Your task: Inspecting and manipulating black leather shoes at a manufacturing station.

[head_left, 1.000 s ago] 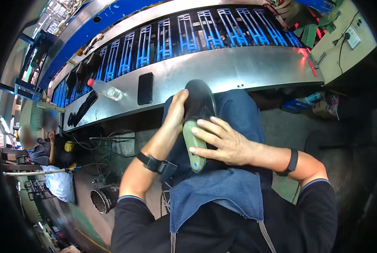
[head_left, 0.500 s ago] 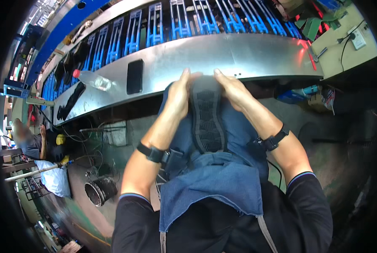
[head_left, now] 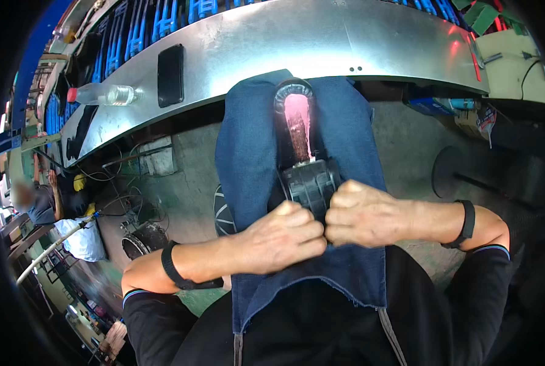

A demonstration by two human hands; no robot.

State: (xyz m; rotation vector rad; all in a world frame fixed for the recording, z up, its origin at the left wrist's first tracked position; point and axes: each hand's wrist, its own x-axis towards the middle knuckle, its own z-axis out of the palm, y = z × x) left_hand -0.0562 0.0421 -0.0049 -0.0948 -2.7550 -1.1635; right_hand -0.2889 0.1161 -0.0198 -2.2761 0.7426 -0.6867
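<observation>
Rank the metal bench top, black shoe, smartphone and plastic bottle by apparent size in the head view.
1. Metal bench top
2. Black shoe
3. Smartphone and plastic bottle: too alike to rank

A long silver metal bench (head_left: 254,49) ran across the far side, with blue metal racks (head_left: 163,27) behind it. On its left part lay a flat black rectangular phone (head_left: 170,75); a clear red-capped plastic bottle (head_left: 117,94) lay left of that, and a narrow black strip (head_left: 82,131) nearer. Before the bench, a black shoe with a pink panel (head_left: 298,125) lay on blue denim (head_left: 242,131) between the thighs, both bare hands (head_left: 285,238) (head_left: 364,215) at its near end. Floor left: a round dark drum (head_left: 153,236), right of a white sack (head_left: 80,238).
</observation>
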